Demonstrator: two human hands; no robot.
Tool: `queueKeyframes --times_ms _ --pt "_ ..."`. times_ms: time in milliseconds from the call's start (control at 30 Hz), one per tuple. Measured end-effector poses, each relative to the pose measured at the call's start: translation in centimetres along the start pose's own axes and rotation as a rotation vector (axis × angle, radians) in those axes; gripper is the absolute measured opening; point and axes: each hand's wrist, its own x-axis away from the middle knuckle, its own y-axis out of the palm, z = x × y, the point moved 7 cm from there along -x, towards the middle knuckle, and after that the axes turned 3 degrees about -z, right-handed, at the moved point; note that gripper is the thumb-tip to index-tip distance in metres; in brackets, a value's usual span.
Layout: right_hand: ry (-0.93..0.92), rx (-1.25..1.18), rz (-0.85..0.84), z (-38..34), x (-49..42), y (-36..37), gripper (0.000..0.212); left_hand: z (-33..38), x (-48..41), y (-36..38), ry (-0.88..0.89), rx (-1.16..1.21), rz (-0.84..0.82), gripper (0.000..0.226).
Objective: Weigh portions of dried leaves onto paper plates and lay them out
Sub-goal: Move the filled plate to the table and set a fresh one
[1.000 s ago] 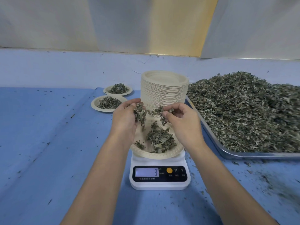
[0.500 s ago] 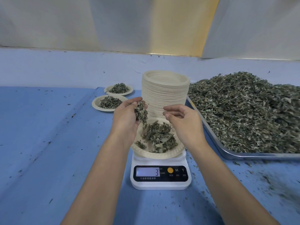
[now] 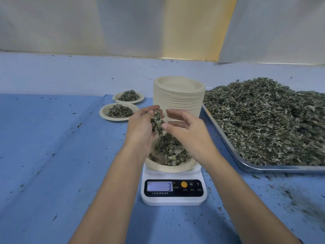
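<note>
Two bare hands portion dried leaves (image 3: 168,148) onto a paper plate (image 3: 168,167) on a white scale (image 3: 173,191).
Above the scale, the left hand (image 3: 140,127) grips a crinkly clump (image 3: 157,121) hanging lengthwise down toward the round, ridged plate. The right hand (image 3: 186,132) is loose-fingered beside it, grasping nothing. Behind the scale stands a tall plate stack (image 3: 177,97); right, a steel tray (image 3: 263,167) rim lies near; left, two filled plates (image 3: 105,112) and a wide blue table (image 3: 52,155).

The blue table (image 3: 44,155) carries a white scale (image 3: 173,199), a stack of paper plates (image 3: 177,103), a near filled plate (image 3: 102,112), a far filled plate (image 3: 140,98), a metal tray (image 3: 263,167) and scattered leaf crumbs (image 3: 79,125).
</note>
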Motion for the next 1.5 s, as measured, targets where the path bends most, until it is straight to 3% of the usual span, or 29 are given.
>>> queueKeyframes --times_ms 267,667,1067,1300,1500 --pt "-0.102 0.047 0.072 -0.7 0.2 0.7 0.027 -0.4 0.4 1.5 0.065 -0.163 -0.045 0.026" --pt "-0.124 0.084 0.108 -0.7 0.3 0.3 0.025 -0.6 0.4 1.2 0.028 -0.032 -0.048 0.027" --pt "-0.05 0.014 0.248 -0.1 -0.1 -1.7 0.019 -0.1 -0.9 -1.3 0.026 0.186 0.086 0.024" --pt "-0.026 0.171 0.166 0.1 0.0 -1.4 0.008 0.0 -0.9 -1.6 0.034 0.159 0.098 0.024" --pt "0.045 0.172 0.136 0.5 0.2 -1.4 0.018 -0.1 -0.8 -1.2 0.027 0.153 0.082 0.024"
